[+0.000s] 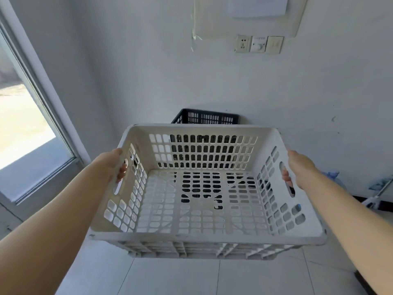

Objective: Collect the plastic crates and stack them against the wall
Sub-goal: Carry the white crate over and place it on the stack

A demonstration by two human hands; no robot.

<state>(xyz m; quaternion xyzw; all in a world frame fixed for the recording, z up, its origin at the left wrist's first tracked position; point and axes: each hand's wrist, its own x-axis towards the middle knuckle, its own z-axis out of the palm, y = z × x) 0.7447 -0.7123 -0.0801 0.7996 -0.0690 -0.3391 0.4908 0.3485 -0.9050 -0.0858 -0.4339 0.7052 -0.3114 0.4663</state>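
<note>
I hold a white plastic crate [204, 237] with perforated walls in the air in front of me, its open top facing up and nothing inside. My left hand [111, 165] grips the handle slot in its left wall, fingers curled through the opening. My right hand [297, 169] grips the handle slot in the right wall the same way. Behind and below the white crate, a black plastic crate [205, 117] stands against the white wall [170, 77]; only its far rim shows above the white crate, and more of it shows through the holes.
A window [27, 128] with a grey frame runs along the left. Wall sockets and a dial switch [258, 44] sit high on the wall. A blue water bottle [333, 177] and a mop handle [376, 194] are at the right. Pale floor tiles [170, 277] lie below.
</note>
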